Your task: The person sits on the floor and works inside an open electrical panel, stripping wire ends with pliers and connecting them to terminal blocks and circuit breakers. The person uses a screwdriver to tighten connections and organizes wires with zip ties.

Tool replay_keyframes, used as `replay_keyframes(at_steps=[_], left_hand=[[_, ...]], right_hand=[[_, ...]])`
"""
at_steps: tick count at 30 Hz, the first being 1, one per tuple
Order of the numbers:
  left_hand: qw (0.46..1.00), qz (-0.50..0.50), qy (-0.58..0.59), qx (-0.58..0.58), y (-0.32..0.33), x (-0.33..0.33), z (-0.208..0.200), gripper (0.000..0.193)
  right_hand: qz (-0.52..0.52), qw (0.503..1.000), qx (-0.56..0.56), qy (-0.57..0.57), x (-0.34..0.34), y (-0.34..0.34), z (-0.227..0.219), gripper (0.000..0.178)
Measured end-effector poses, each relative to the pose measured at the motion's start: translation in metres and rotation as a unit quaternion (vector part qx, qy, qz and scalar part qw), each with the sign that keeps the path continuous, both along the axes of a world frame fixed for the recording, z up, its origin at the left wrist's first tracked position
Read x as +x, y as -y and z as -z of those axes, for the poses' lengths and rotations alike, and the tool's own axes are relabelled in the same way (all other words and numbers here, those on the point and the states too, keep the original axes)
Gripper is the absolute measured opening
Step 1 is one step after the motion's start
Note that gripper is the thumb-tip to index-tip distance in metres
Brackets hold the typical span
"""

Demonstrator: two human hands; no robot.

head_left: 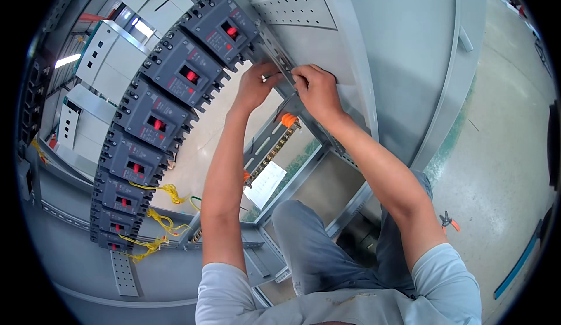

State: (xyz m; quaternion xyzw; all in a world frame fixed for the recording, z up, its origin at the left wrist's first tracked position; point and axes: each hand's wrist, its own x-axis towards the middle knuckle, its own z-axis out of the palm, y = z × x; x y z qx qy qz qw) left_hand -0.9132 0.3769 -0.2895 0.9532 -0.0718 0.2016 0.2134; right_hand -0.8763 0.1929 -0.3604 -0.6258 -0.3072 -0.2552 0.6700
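Both my hands are at a perforated metal upright (274, 47) of a grey cabinet, just right of the topmost circuit breaker (225, 30). My left hand (257, 88) reaches to the upright's left side, its fingers curled and the fingertips partly hidden there. Against the right side, my right hand (317, 91) has thumb and fingers pinched together at the metal. Whatever small thing lies between the fingers of either hand is too small or hidden to make out. Below the hands runs a brass terminal bar (273, 152) with orange insulators (288, 120) at its ends.
Several dark grey breakers with red switches curve down the left, with yellow wire bundles (153, 249) hanging near the lower ones. A white paper sheet (266, 185) lies beside the terminal bar. Orange-handled pliers (450, 222) rest on the floor at right, beyond the grey side panel (415, 62).
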Motion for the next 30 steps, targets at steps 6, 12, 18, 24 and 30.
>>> replay_keyframes(at_steps=[6,12,18,24,30], left_hand=[[0.977,0.035,-0.069,-0.199,0.002,-0.029,0.006,0.028],[0.899,0.108,-0.141,-0.401,0.023,-0.042,-0.015,0.029],[0.958,0.059,-0.064,-0.273,0.001,-0.029,0.013,0.025],[0.951,0.063,-0.053,-0.298,0.000,-0.023,0.018,0.025],[0.946,0.091,-0.059,-0.305,-0.009,-0.018,0.023,0.025]], right_hand=[[-0.084,0.995,0.025,-0.046,0.001,-0.004,0.005,0.013],[-0.188,0.969,0.104,-0.119,0.007,-0.011,0.013,0.016],[-0.216,0.959,0.093,-0.157,0.002,-0.009,0.014,0.017],[-0.232,0.949,0.124,-0.177,-0.002,-0.006,0.008,0.017],[-0.238,0.946,0.127,-0.180,-0.002,-0.006,0.007,0.017]])
